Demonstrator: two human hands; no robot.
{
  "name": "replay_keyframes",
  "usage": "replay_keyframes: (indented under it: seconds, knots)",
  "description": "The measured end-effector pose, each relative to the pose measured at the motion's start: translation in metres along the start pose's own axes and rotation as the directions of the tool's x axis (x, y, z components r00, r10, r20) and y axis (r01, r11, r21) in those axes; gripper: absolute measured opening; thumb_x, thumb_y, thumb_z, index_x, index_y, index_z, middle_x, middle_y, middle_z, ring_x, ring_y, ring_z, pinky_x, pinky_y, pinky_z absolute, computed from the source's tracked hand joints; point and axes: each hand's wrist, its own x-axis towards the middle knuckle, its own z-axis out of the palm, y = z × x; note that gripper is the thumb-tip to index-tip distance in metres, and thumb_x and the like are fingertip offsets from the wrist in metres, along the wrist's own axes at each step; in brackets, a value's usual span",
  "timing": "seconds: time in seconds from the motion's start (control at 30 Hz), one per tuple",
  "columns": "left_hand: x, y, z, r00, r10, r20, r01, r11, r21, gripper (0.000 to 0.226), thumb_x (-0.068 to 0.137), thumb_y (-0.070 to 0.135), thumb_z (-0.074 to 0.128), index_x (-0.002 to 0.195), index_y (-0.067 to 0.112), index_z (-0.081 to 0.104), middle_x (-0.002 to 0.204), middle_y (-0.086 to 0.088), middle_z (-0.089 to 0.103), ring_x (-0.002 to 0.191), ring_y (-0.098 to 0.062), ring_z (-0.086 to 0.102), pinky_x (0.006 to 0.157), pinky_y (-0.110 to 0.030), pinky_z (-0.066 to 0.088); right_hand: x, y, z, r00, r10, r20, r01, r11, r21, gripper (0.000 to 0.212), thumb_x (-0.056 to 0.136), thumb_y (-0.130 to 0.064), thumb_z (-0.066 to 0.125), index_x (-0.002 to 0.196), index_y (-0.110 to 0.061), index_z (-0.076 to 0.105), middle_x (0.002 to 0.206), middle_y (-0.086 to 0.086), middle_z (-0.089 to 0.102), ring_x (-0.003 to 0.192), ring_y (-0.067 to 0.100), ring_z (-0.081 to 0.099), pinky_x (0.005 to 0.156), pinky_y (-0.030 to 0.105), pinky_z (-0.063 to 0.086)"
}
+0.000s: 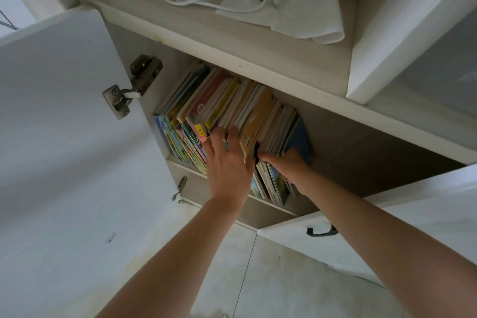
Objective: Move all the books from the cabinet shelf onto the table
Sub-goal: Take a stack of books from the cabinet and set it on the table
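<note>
Books (227,111) between both hands, seemingly gripped.

Your arms are bare to past the elbow, no sleeves in view, with one ring (204,139) on your left hand (228,162).

Both bare forearms stretched forward and up, side by side. Left hand (228,160) flat, fingers straight and spread, palm pressing forward. Right hand (290,162) lower, thumb pointing left, fingers curled in a grip.
</note>
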Motion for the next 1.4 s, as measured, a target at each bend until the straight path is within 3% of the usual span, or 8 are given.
replay_keyframes:
  seconds: [0.2,0.43,0.63,0.8,0.93,1.2,1.3,1.4]
  knots:
    - [-0.002,0.0,0.004,0.993,0.12,-0.023,-0.118,0.991,0.058,0.059,0.075,0.026,0.081,0.127,0.007,0.059,0.123,-0.015,0.053,0.114,-0.031,0.049,0.098,-0.038,0.046,-0.004,-0.005,0.0,0.999,-0.037,0.001,0.037,0.999,-0.038,0.037,0.073,-0.043,0.071,0.07,-0.021,0.042,0.069,-0.003,0.053,0.064,0.01,0.053,0.057,0.02,0.04]
    - [-0.029,0.008,0.018,0.982,0.186,0.016,-0.175,0.946,-0.271,0.03,0.081,-0.001,0.071,0.11,0.006,0.065,0.123,-0.017,0.054,0.078,-0.024,0.068,0.065,-0.03,0.061,-0.008,-0.005,-0.012,1.0,-0.028,-0.014,0.026,0.992,-0.126,0.033,0.085,-0.046,0.064,0.077,-0.016,0.05,0.066,-0.004,0.047,0.058,0.009,0.042,0.048,0.022,0.03]
    - [-0.046,0.008,0.046,0.96,0.037,0.277,0.068,0.93,-0.361,0.032,0.083,-0.002,0.067,0.114,0.007,0.064,0.106,-0.007,0.069,0.093,-0.02,0.069,0.078,-0.002,0.04,-0.012,-0.005,-0.015,0.997,-0.077,-0.02,0.073,0.987,-0.143,0.038,0.088,-0.043,0.057,0.093,-0.006,0.06,0.079,0.009,0.062,0.075,0.022,0.062,0.061,0.034,0.05]
    - [-0.055,0.01,0.064,0.91,0.048,0.412,0.134,0.906,-0.402,0.06,0.081,0.009,0.072,0.137,0.015,0.051,0.125,-0.004,0.065,0.111,-0.017,0.064,0.094,-0.018,0.049,-0.016,-0.011,-0.025,0.993,-0.117,0.03,0.12,0.963,-0.242,0.034,0.087,-0.03,0.056,0.086,0.004,0.059,0.091,0.022,0.069,0.087,0.034,0.068,0.078,0.044,0.058]
    - [-0.064,0.013,0.071,0.941,0.02,0.338,0.123,0.909,-0.397,0.068,0.08,0.017,0.076,0.141,0.016,0.046,0.128,-0.003,0.062,0.117,-0.017,0.06,0.096,-0.019,0.044,-0.023,-0.016,-0.032,0.989,-0.118,0.092,0.141,0.937,-0.32,0.016,0.09,-0.018,0.056,0.079,-0.008,0.051,0.08,0.014,0.058,0.078,0.031,0.062,0.07,0.045,0.053]
    - [-0.091,0.023,0.077,0.978,-0.053,0.2,0.122,0.927,-0.354,0.08,0.07,0.047,0.082,0.134,0.021,0.04,0.132,0.001,0.056,0.122,-0.019,0.053,0.097,-0.036,0.053,-0.047,-0.008,-0.025,0.971,-0.123,0.206,0.207,0.861,-0.464,0.017,0.093,-0.022,0.058,0.081,-0.011,0.055,0.063,-0.003,0.053,0.053,0.002,0.05,0.042,0.008,0.039]
    - [-0.089,0.024,0.078,0.982,-0.174,0.066,0.186,0.91,-0.369,0.068,0.073,0.042,0.08,0.13,0.018,0.051,0.12,-0.003,0.067,0.108,-0.024,0.063,0.082,-0.04,0.06,-0.05,-0.009,-0.022,0.966,-0.07,0.25,0.181,0.87,-0.458,0.015,0.091,-0.033,0.061,0.088,-0.019,0.057,0.078,-0.005,0.062,0.067,0.001,0.058,0.053,0.01,0.046]
    - [-0.086,0.019,0.078,0.974,-0.226,0.028,0.22,0.902,-0.372,0.065,0.074,0.033,0.081,0.132,0.016,0.058,0.11,-0.008,0.07,0.096,-0.026,0.065,0.069,-0.038,0.061,-0.037,-0.014,-0.024,0.978,0.072,0.195,-0.017,0.963,-0.27,0.034,0.095,-0.047,0.049,0.109,-0.017,0.056,0.099,0.001,0.071,0.079,0.01,0.069,0.084,0.035,0.051]
